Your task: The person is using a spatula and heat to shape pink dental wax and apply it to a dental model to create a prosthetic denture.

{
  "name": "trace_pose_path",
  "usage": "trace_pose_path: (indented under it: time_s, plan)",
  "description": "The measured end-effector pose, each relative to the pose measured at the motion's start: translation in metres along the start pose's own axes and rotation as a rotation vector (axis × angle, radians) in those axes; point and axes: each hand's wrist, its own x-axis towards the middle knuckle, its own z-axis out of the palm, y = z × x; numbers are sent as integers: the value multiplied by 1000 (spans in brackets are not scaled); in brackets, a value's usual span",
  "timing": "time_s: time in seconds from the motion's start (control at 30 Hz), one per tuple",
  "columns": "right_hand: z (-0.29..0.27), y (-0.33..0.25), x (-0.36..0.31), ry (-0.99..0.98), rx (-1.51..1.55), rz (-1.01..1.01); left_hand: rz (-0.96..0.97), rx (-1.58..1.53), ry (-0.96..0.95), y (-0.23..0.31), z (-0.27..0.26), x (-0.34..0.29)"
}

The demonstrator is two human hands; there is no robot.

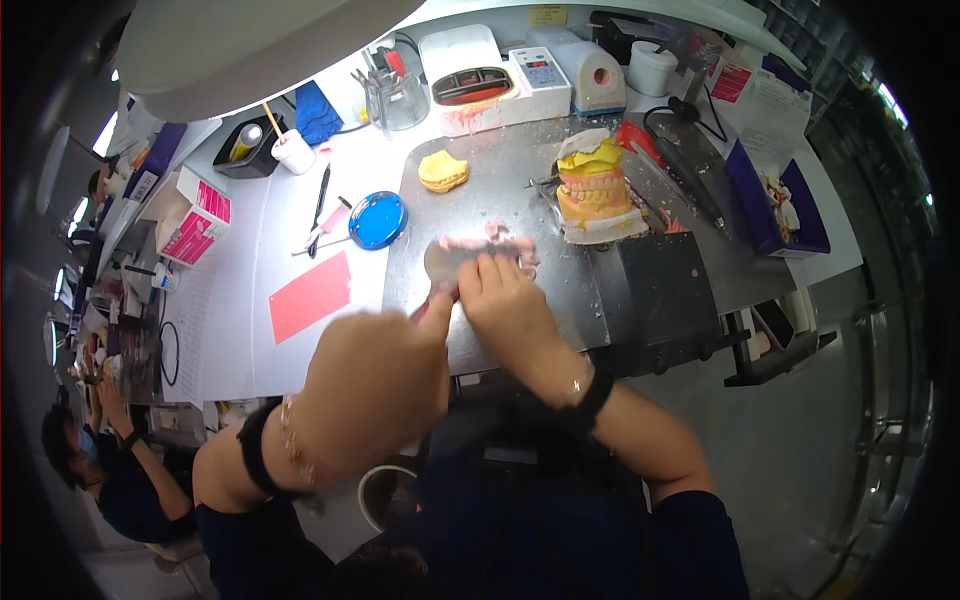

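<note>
A: What are the two hands doing?

B: The left hand [375, 385] is clenching in a fist, apparently around the handle of a flat grey tool [437, 264], though motion blur is hiding the grip. The right hand [508, 310] is lying over the tool with its fingers close together, bearing down; I can't tell whether its thumb is gripping underneath.

A: And the pink pieces [492, 230]?

B: They're lying along the tool's twelve o'clock edge and spreading toward one o'clock, on the metal plate [500, 150] that is covering the middle of the worktop [235, 340].

A: What could be going wrong?

B: Slipping, I'd judge. Loose crumbs are littering the plate, so the tool could be skating sideways under an uneven push — and the right fingers are sitting very near its pink-strewn edge, where a slip could be nicking them.

A: What about the neighbours?

B: A yellow cast [443, 172] is lying loose near twelve o'clock; a hard shove could be sending the tool into it. The toothed model [595, 190] is standing upright at two o'clock, so a swerve that way could be chipping or toppling it.

A: Anything leftward?

B: A blue lid [378, 222] is resting at ten o'clock, just beside the plate; a jerking left arm could be catching it. The pink sheet [312, 298] is lying flat toward nine — crumbs could be sticking to it if they're scattering.
</note>
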Motion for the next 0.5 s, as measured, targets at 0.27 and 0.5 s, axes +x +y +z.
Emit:
trace_pose_path:
  time_s: [0.27,0.5]
  plan:
    - [-2,-10,-1,45,33,18,-3,-14,-35,1,-13,-4]
    - [8,-10,7,34,1,3,28,-58,84,-9,-11,3]
